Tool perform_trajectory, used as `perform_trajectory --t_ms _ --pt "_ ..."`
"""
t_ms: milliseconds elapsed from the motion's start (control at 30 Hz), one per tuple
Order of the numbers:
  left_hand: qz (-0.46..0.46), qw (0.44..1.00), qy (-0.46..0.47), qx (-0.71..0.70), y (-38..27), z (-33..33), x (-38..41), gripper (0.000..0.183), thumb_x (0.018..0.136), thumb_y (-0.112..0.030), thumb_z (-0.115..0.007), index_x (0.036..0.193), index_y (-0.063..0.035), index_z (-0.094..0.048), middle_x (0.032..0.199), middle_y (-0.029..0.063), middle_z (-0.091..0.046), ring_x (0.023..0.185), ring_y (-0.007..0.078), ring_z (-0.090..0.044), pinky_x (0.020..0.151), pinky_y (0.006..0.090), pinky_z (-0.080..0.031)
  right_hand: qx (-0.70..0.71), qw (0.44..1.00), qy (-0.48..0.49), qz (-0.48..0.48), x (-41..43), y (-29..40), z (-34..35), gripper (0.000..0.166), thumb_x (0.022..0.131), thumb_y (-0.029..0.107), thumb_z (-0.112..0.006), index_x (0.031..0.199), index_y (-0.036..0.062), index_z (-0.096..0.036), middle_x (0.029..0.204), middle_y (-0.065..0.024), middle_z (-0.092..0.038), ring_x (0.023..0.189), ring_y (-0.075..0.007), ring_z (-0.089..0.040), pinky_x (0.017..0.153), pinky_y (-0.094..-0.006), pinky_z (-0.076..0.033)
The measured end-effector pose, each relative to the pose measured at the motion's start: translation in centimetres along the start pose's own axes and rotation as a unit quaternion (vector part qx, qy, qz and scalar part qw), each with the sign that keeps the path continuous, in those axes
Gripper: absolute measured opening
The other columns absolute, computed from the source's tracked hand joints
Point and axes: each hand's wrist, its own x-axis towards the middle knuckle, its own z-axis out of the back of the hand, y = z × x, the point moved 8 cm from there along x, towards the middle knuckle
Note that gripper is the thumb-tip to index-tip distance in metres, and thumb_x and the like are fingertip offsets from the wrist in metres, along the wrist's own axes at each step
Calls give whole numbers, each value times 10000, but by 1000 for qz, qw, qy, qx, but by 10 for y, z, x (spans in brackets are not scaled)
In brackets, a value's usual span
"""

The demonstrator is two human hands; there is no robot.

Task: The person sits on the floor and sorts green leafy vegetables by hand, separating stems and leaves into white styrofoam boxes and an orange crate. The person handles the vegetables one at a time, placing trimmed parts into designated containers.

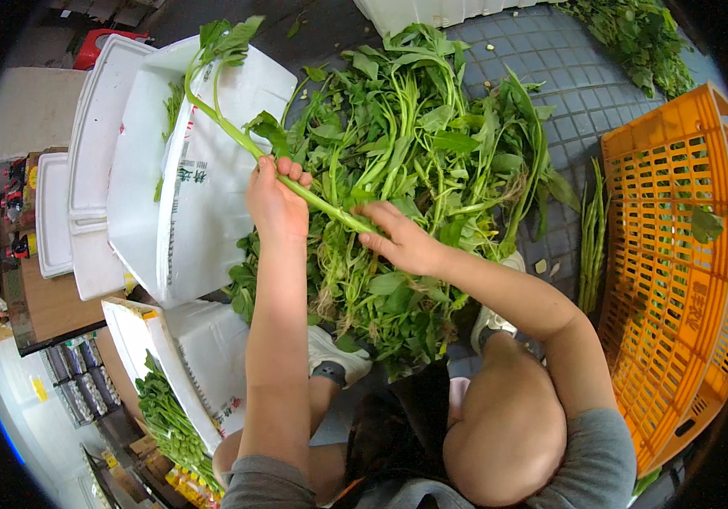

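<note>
My left hand point(280, 198) is closed around a long, thick green vegetable stalk point(236, 135). Its leafy top leans toward the upper left, over a white foam box point(224, 172). The stalk's lower end reaches my right hand point(407, 242), whose thumb and fingers are on either side of it. Just beneath both hands spreads a large heap of leafy green vegetables point(402, 146) on the floor, with pale roots showing at its near edge. A few thin green stems lie inside the foam box.
To the right stands an orange plastic crate point(663, 267), with long green beans point(593, 235) on the tiled floor point(548, 70) beside it. More greens point(637, 44) lie at upper right. At lower left, another foam box point(205, 362) adjoins bundled greens point(173, 413). My shoes point(338, 359) flank the heap.
</note>
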Motion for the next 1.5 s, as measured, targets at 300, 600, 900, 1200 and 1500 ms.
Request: perform_trajectory --t_ms 300,600,900,1200,1500 --pt "-28 997 27 -65 21 -10 -18 135 940 -207 -393 862 -97 -399 721 23 -406 664 161 -367 634 324 -340 115 976 -80 -166 7 -21 22 168 817 143 -596 867 -18 -599 722 -129 -603 631 -210 -559 599 -306 -447" --pt "-56 996 16 -65 18 -13 -18 137 944 -215 -385 875 -98 -399 728 27 -412 660 154 -353 638 322 -331 272 942 41 -195 -3 -31 7 275 906 217 -478 980 -31 -569 794 -51 -602 711 -107 -535 671 -257 -436" --pt "-49 994 4 -102 28 -10 -25 169 947 -239 -377 862 -100 -419 699 22 -399 645 153 -343 633 310 -314 -88 992 -40 -85 -1 -14 27 264 844 198 -437 826 -39 -551 639 -159 -565 591 -259 -549 598 -364 -438" --pt "-140 967 -50 -205 -5 5 -35 245 967 -285 -283 904 -100 -429 629 -17 -333 593 105 -308 569 267 -280 179 884 -269 -338 -14 -86 80 263 840 168 -422 909 -57 -539 750 -121 -568 670 -209 -532 646 -317 -435" --pt "61 988 -117 -75 74 15 -61 295 911 -268 -465 1109 -53 -504 852 54 -476 820 178 -463 806 346 -401 -256 965 -7 -57 6 -2 34 852 702 470 -670 1219 -108 -316 1027 -302 -533 953 -419 -537 822 -421 -443"
